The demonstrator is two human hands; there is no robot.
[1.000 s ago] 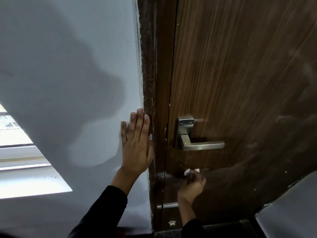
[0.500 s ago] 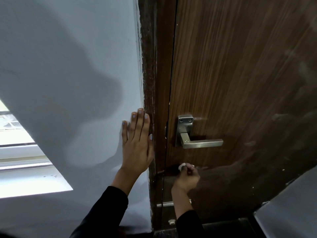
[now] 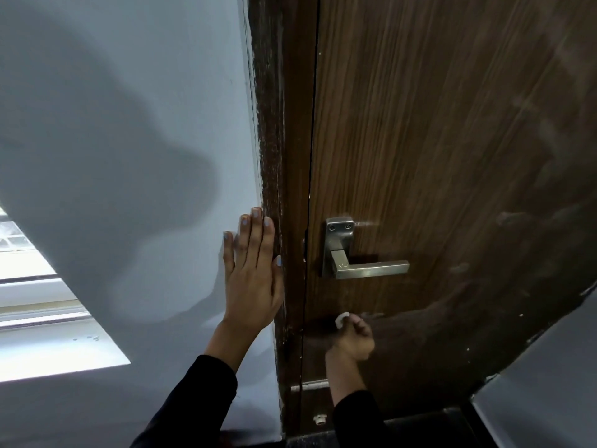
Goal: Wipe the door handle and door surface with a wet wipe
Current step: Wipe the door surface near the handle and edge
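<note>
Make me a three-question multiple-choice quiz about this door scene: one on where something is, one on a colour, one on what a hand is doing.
1. Where is the wipe?
A. on the handle
B. below the handle
C. on the wall

2. What colour is the handle?
A. silver
B. black
C. gold

3. How is the left hand?
A. gripping the handle
B. clenched in a fist
C. flat on the wall

Answers:
1 B, the right hand holds the wipe against the door under the lever.
2 A, it is brushed silver metal.
3 C, its straight fingers lie on the wall beside the frame.
</note>
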